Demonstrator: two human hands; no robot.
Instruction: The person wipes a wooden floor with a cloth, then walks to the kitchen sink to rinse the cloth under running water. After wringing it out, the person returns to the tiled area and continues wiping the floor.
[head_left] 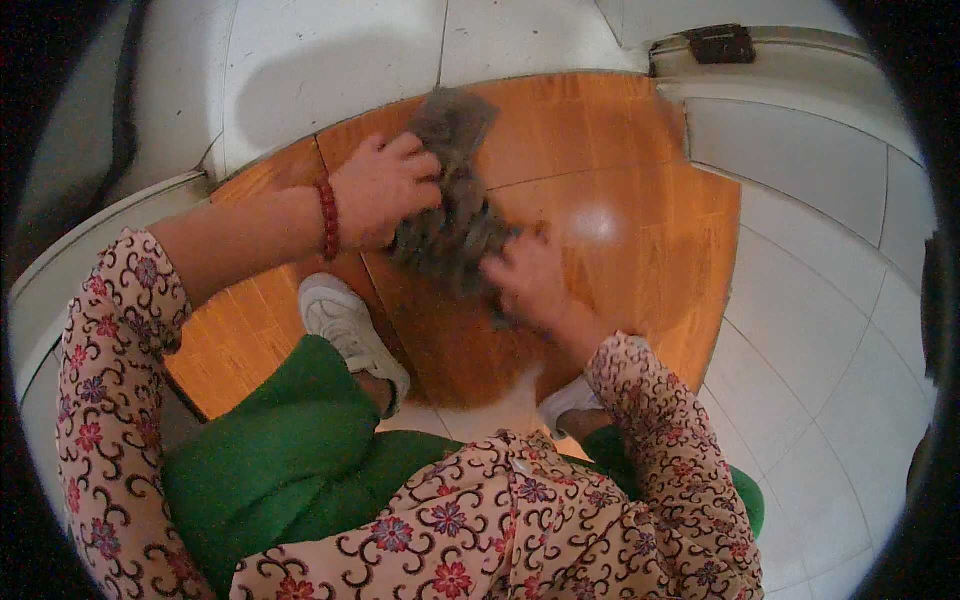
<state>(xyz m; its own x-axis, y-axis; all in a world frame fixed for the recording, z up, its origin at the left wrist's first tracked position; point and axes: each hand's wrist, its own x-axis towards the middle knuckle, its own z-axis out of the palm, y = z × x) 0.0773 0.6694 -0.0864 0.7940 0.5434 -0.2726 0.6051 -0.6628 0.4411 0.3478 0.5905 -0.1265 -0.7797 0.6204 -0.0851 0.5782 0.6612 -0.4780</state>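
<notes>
A crumpled dark grey-green cloth [450, 215], blurred by motion, lies over the wood-patterned floor [630, 250] in front of me. My left hand [392, 185], a red bead bracelet at its wrist, has curled fingers on the cloth's upper left part. Lower down on the right side, my right hand [525, 275] grips the cloth with bent fingers, also smeared by motion.
My white shoes [345, 325] stand on either side below the cloth. Pale tiled flooring [810, 340] borders the wood at right. A white panel [330, 45] runs along the far side. A ledge [770, 50] with a dark fitting is at upper right.
</notes>
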